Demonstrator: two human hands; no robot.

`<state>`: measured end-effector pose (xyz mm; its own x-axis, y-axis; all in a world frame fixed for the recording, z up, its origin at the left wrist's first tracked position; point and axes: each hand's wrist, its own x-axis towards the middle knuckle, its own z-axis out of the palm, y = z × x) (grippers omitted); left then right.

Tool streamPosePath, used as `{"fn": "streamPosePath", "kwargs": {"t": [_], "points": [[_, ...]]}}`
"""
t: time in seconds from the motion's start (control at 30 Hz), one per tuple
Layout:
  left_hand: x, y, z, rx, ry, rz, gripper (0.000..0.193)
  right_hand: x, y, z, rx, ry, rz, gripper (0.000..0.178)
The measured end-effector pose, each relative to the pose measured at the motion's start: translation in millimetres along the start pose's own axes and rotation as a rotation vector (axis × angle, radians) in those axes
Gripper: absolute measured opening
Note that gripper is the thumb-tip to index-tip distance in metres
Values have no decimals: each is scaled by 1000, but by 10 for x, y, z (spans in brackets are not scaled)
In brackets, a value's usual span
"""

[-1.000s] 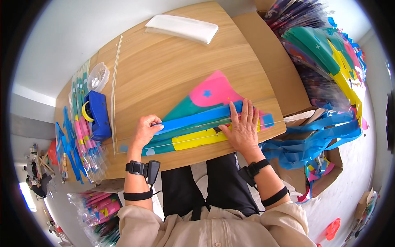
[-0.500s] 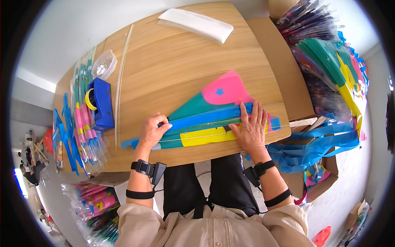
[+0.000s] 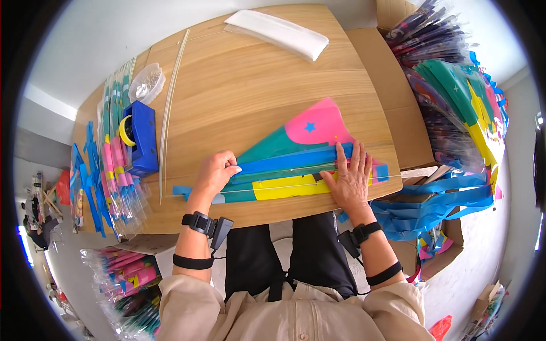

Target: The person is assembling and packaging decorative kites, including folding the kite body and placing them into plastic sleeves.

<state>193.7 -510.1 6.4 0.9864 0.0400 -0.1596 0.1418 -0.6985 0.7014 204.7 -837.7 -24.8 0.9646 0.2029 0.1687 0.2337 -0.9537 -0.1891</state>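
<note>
A pale wood desk (image 3: 267,74) stands against a white wall, and close to its near edge lies the folded sheet (image 3: 273,145), green, pink and yellow, its pink point aimed away from me. A long blue strip (image 3: 290,159) runs along it, with a thin rod (image 3: 284,187) across the yellow part nearer to me.

My left hand (image 3: 215,173) has its grip pinched, thumb to forefinger, on the strip's left end. My right hand (image 3: 351,182) is spread flat, fingers apart, on the sheet's right side.

If that palm lets up, I judge the fold could spring open and the strip drift crooked. Too hard a tug from my left might crease the sheet or skew it. The rod might roll if nudged, and a careless pull toward me could drag everything off the edge.

Further left sit a blue tape dispenser (image 3: 143,139) and a clear tub (image 3: 147,83); a white packet (image 3: 276,34) lies at the far side. Right of the desk, blue ribbons (image 3: 438,199) hang over a box.
</note>
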Motion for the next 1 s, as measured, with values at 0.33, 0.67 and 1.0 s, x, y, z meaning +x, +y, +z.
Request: {"fn": "streamPosePath", "kwargs": {"t": [0.33, 0.67, 1.0], "points": [[10, -104, 31, 44, 40, 133, 17, -5, -1086, 63, 371, -44, -504, 74], [89, -257, -165, 7, -99, -122, 22, -44, -1333, 283, 324, -53, -469, 64], [148, -11, 211, -433, -31, -24, 23, -51, -1310, 311, 348, -30, -494, 58]]}}
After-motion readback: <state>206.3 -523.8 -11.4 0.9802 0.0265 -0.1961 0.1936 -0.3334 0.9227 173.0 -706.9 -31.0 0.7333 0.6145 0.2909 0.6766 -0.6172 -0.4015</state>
